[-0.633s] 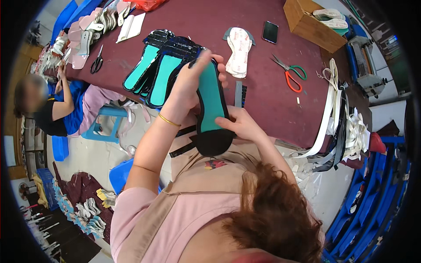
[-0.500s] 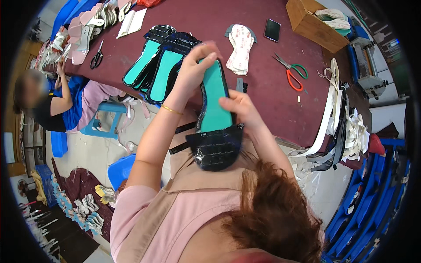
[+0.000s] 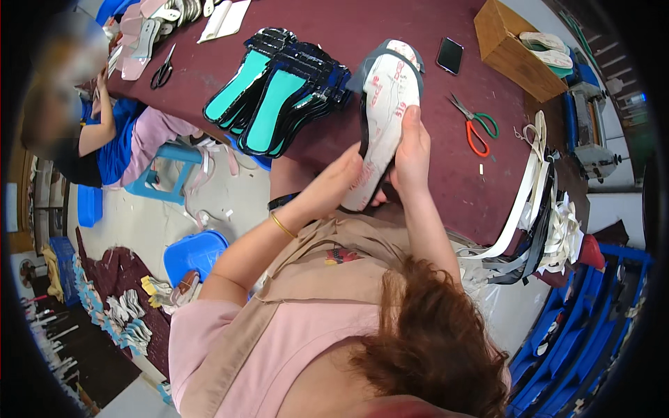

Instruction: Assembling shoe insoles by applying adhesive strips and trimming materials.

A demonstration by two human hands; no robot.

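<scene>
Over the table's (image 3: pixel 453 184) near edge, the left hand (image 3: pixel 336 182), half closed, presses the left side of one white insole (image 3: pixel 387 115); the right hand (image 3: pixel 411 152) pinches its right, thumb on top. Beyond: two uncountable stacks of teal insoles (image 3: pixel 276 104), two scissors (image 3: pixel 470 114), one phone (image 3: pixel 450 56).

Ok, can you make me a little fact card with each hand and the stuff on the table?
Left hand: grips the lower left edge of a white sole-shaped piece
Right hand: holds its right edge
Green-and-black pieces: piled left of the white one
Scissors: red-and-green-handled, on the right
Phone: dark screen
Box: wooden, beside the phone
</scene>
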